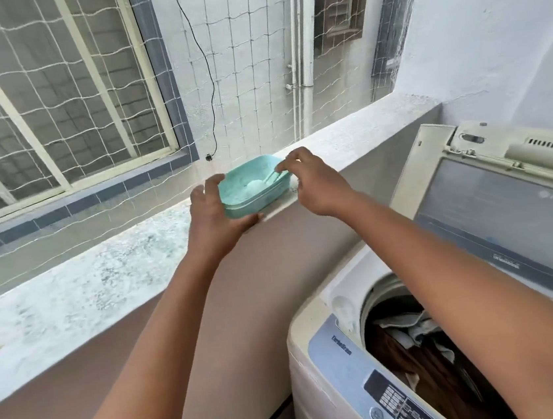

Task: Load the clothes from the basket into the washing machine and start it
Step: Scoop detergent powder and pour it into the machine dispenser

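A teal plastic box (250, 202) of white powder sits on the balcony ledge (104, 280), open at the top. My left hand (212, 221) holds its near left side, fingers curved around the wall. My right hand (313, 182) pinches the thin handle of a teal scoop (269, 177) that lies in the powder. At lower right the top-loading washing machine (336, 357) stands with its lid (509, 210) raised. Brown and grey clothes (419, 351) fill its drum. The basket is out of view.
White netting (82, 93) covers the opening above the ledge, with a barred window behind it. A black cable (211, 89) hangs down the far wall beside white pipes (304, 68). The machine's control panel (393, 402) faces me at the bottom.
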`<state>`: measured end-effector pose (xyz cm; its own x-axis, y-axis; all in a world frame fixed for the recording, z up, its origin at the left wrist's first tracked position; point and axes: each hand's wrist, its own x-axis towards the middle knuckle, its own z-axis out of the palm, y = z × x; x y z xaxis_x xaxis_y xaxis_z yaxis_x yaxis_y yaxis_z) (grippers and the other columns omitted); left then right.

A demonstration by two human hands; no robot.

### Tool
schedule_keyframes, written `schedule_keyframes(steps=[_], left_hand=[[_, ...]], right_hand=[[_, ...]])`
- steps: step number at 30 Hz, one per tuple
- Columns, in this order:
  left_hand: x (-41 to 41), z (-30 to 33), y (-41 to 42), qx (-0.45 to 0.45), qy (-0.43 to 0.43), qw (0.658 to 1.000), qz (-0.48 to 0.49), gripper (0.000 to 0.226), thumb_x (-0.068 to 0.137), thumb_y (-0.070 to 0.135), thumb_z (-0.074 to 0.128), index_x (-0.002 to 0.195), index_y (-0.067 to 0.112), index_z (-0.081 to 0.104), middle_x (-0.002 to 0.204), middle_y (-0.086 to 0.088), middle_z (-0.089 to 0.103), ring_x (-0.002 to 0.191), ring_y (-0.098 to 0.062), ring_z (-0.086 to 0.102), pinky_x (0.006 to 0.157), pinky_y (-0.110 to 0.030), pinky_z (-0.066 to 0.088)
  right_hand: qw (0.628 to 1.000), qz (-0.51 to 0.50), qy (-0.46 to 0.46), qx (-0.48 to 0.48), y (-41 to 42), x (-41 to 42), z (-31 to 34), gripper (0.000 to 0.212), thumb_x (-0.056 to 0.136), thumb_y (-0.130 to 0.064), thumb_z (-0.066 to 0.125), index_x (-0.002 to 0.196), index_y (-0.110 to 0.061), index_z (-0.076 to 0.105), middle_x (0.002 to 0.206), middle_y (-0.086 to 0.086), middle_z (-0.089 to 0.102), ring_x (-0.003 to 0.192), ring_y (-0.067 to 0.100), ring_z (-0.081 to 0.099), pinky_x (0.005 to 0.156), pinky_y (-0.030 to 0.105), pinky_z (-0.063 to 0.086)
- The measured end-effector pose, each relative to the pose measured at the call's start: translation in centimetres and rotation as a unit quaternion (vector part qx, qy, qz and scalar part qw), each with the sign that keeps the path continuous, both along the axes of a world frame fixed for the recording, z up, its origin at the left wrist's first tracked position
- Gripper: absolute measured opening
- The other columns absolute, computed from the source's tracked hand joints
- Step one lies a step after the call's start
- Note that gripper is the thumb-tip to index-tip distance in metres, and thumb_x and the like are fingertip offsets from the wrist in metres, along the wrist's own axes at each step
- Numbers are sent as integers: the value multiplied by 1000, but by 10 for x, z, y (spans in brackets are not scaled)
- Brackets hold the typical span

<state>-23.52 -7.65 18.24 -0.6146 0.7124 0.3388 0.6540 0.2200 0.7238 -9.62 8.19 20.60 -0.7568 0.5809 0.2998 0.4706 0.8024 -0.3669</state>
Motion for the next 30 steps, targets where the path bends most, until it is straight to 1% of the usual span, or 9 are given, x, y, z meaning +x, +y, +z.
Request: schedule_keyframes(steps=[2, 5, 9, 12, 15, 18, 22, 25, 30], left_hand=[[-4, 0, 2, 12, 4, 1000, 8, 78, 71, 23, 89, 136, 10, 47, 127, -12, 49, 125, -27, 45, 89, -18, 32], [-11, -6, 3, 21, -9, 1000, 21, 79, 71, 26, 88, 136, 10, 46, 132, -11, 49, 125, -23, 45, 86, -16, 30], [-16, -11, 2, 47, -31, 998, 19, 80, 68, 25, 90, 134, 12, 47, 130, -8, 50, 122, -21, 47, 88, -20, 35], [-15, -12, 2, 60, -28, 998, 18, 78, 67, 23, 90, 131, 11, 47, 127, -6, 49, 119, -19, 48, 84, -17, 33], [-10, -12, -1, 80, -7, 997, 12, 76, 67, 21, 90, 128, 11, 46, 124, -3, 47, 116, -17, 47, 80, -16, 31], [-10, -11, -3, 103, 11, 995, 8, 75, 65, 20, 90, 126, 10, 46, 121, -2, 46, 115, -19, 48, 85, -22, 37], [-8, -12, -4, 109, 18, 994, -5, 73, 65, 16, 89, 124, 12, 46, 123, -3, 47, 113, -19, 48, 90, -31, 45], [-8, -13, -3, 109, 16, 994, -9, 72, 66, 15, 88, 124, 12, 46, 120, 0, 45, 111, -17, 47, 87, -27, 43], [-13, -12, -3, 108, -4, 994, -8, 72, 66, 15, 87, 124, 14, 46, 120, 0, 45, 108, -12, 45, 77, -16, 36]], right_hand=[[1000, -7, 10, 24, 3, -5, -1, 58, 82, 11, 43, 127, -22, 60, 129, 3, 47, 114, 25, 52, 84, 37, 46], [997, -12, 22, 73, 10, -11, -2, 51, 84, 11, 45, 119, -20, 65, 118, 4, 50, 102, 27, 55, 69, 32, 40], [991, 2, 19, 135, 16, -12, -3, 49, 80, 14, 49, 107, -22, 67, 111, -2, 55, 97, 25, 56, 68, 33, 41], [987, 20, 10, 161, 14, -10, -1, 47, 76, 15, 49, 103, -20, 66, 110, -2, 60, 94, 26, 55, 67, 33, 39], [983, 29, -4, 183, 13, -6, 4, 40, 80, 11, 51, 102, -20, 65, 107, -3, 63, 92, 23, 55, 65, 30, 34], [978, 51, -9, 203, 12, 0, 8, 32, 83, 7, 59, 99, -19, 65, 102, -2, 64, 89, 22, 58, 62, 32, 41], [981, 76, 1, 180, 12, 4, 12, 24, 82, 5, 68, 95, -16, 67, 98, 1, 62, 91, 24, 58, 67, 39, 50], [988, 76, 36, 131, 12, 5, 12, 23, 78, 3, 72, 93, -14, 68, 95, 2, 60, 89, 21, 56, 73, 41, 51], [988, 64, 135, 21, 2, 9, 8, 14, 82, -12, 76, 94, -14, 70, 93, 2, 61, 83, 14, 59, 70, 31, 52]])
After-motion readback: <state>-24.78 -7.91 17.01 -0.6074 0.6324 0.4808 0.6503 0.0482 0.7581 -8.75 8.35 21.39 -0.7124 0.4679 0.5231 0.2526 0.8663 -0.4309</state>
